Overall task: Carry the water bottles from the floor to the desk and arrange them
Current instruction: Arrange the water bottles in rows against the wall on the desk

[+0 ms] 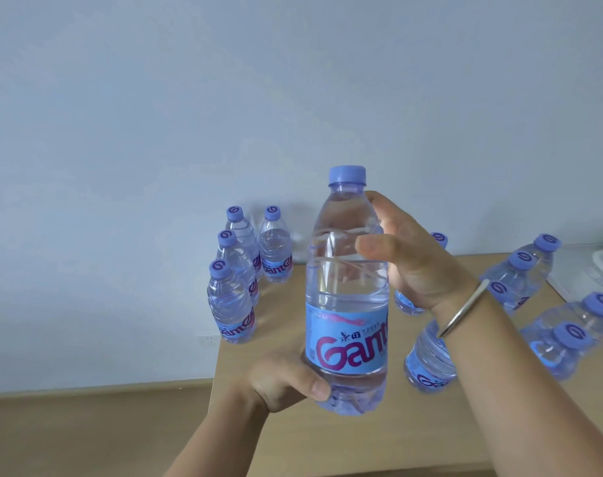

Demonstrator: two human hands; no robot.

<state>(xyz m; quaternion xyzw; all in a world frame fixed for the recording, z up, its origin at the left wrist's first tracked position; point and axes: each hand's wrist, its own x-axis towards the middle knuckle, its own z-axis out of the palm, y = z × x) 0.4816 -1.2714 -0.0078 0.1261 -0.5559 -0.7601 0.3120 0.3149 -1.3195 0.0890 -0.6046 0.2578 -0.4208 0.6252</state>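
Observation:
A clear water bottle (346,290) with a blue label and purple cap stands upright in the air above the wooden desk (293,332), close to the camera. My left hand (286,380) grips its base from the left. My right hand (406,256), a metal bangle on its wrist, wraps the bottle's upper body from the right. Several matching bottles stand in a column at the desk's left edge (230,304). Several more stand on the right side (509,280), some partly hidden behind my right arm.
A pale wall rises behind the desk. A white object (589,270) lies at the desk's far right. The wooden floor (86,432) shows at lower left, below the desk's left edge. Bare desk surface lies between the two bottle groups.

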